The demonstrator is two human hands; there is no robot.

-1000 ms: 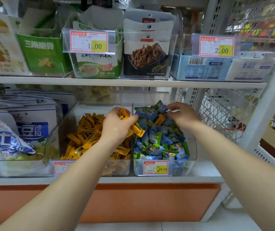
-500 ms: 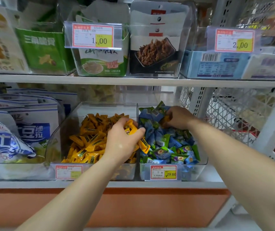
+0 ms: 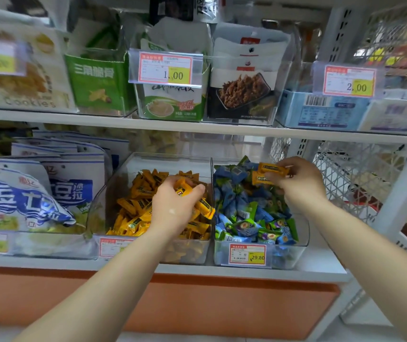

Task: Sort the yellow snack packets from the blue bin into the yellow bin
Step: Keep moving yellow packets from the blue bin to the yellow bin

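Note:
Two clear bins stand side by side on the lower shelf. The yellow bin (image 3: 148,250) on the left is full of yellow snack packets (image 3: 133,206). The blue bin (image 3: 293,255) on the right holds blue and green packets (image 3: 244,218). My left hand (image 3: 175,206) hovers over the yellow bin and grips a few yellow packets (image 3: 203,207). My right hand (image 3: 298,183) is above the back of the blue bin and pinches two yellow packets (image 3: 269,172) lifted off the pile.
Blue and white snack bags (image 3: 37,193) fill the bin to the left. The upper shelf (image 3: 197,127) carries boxed snacks with price tags close above the bins. A white wire mesh panel (image 3: 350,174) and a white upright (image 3: 404,183) stand at the right.
My left hand moved left with its yellow packets, from the divider to over the yellow bin. My right hand rose out of the blue pile, now holding two yellow packets.

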